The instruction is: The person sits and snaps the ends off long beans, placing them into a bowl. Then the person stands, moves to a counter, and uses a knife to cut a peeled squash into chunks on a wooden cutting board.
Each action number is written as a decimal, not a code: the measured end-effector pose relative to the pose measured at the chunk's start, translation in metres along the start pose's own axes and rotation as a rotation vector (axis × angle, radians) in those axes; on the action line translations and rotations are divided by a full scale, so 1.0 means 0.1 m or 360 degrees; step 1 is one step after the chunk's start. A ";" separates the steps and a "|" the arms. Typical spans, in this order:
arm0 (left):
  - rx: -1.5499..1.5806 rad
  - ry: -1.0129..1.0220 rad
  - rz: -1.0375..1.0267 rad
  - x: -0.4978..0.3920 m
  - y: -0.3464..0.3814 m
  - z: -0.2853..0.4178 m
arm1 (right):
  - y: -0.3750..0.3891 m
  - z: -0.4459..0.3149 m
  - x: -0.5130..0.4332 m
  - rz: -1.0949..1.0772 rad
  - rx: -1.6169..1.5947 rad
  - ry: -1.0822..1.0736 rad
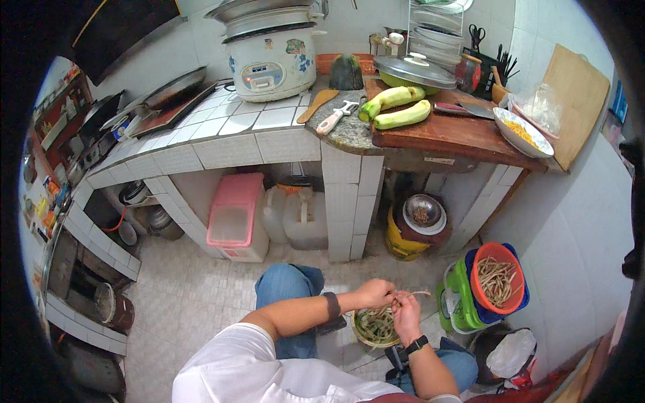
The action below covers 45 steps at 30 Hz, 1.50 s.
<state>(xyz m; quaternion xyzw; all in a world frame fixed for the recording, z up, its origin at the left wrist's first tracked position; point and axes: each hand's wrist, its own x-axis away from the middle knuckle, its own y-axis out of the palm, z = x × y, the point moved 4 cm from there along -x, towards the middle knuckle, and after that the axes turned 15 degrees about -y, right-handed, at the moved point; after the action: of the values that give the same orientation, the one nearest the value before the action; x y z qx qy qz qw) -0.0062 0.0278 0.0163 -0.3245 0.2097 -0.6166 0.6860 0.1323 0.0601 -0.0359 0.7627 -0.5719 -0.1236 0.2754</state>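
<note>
My left hand (375, 293) and my right hand (407, 316) meet over a round bowl (354, 330) on or near the floor. Between their fingers is a long, thin, pale bean pod (419, 293), its free end pointing right. Green and brownish pieces (375, 325) of pods fill the bowl below, partly hidden by my right hand. To the right, an orange plastic bowl (518, 289) full of long pale bean pods (496, 279) rests on a stack of blue and green plastic containers.
A bin (478, 347) with a white plastic bag (511, 352) stands at lower right. Ahead is a tiled counter (227, 148) with a rice cooker (272, 65), peeled squashes (403, 115), a peeler (337, 117) and a knife (448, 108) on a wooden board (423, 136). A yellow bucket (400, 237) stands underneath.
</note>
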 end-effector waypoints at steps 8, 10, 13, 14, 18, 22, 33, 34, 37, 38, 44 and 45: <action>-0.0374 0.0034 0.0075 0.06 -0.04 0.18 | -0.05 0.00 0.05 -0.0142 0.0216 0.0213; -0.0493 0.0077 0.0047 0.06 -0.03 0.21 | -0.06 0.01 0.06 -0.0156 0.0256 0.0233; -0.0465 0.0151 0.0034 0.08 -0.02 0.24 | -0.03 0.00 0.07 -0.0196 0.0234 0.0245; -0.0453 0.0155 0.0018 0.08 -0.02 0.23 | 0.00 -0.02 0.08 -0.0213 0.0231 0.0240; -0.0167 0.0062 -0.0084 0.01 -0.04 0.12 | 0.09 -0.12 0.13 -0.0365 0.0132 0.0183; 0.0201 -0.0020 -0.0248 -0.08 0.00 -0.03 | 0.07 -0.08 0.13 -0.0389 0.0332 0.0170; -0.0005 -0.0003 -0.0294 -0.14 0.25 -0.28 | -0.08 -0.12 0.07 -0.0139 0.0045 0.0447; -0.0034 0.0035 -0.0348 -0.13 0.31 -0.30 | -0.07 -0.13 0.06 -0.0053 0.0014 0.0348; 0.0402 -0.0379 -0.0644 -0.15 0.50 -0.37 | -0.07 -0.13 0.03 0.0184 -0.0023 0.0059; 0.0870 -0.0538 -0.0742 -0.14 0.55 -0.34 | -0.05 -0.10 0.03 0.0245 -0.0032 -0.0038; 0.2703 -0.0977 -0.0809 -0.15 0.93 -0.01 | 0.09 0.01 0.10 0.0261 0.0921 -0.0556; 0.2746 -0.0943 -0.0767 -0.21 0.99 0.00 | 0.10 -0.03 0.10 0.0190 0.1062 -0.0753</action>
<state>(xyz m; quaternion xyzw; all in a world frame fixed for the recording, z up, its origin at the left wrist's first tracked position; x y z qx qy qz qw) 0.0611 0.0509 -0.0560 0.1172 -0.5748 -0.5766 0.5687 0.1285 0.0499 -0.0263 0.7263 -0.6713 -0.0871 -0.1194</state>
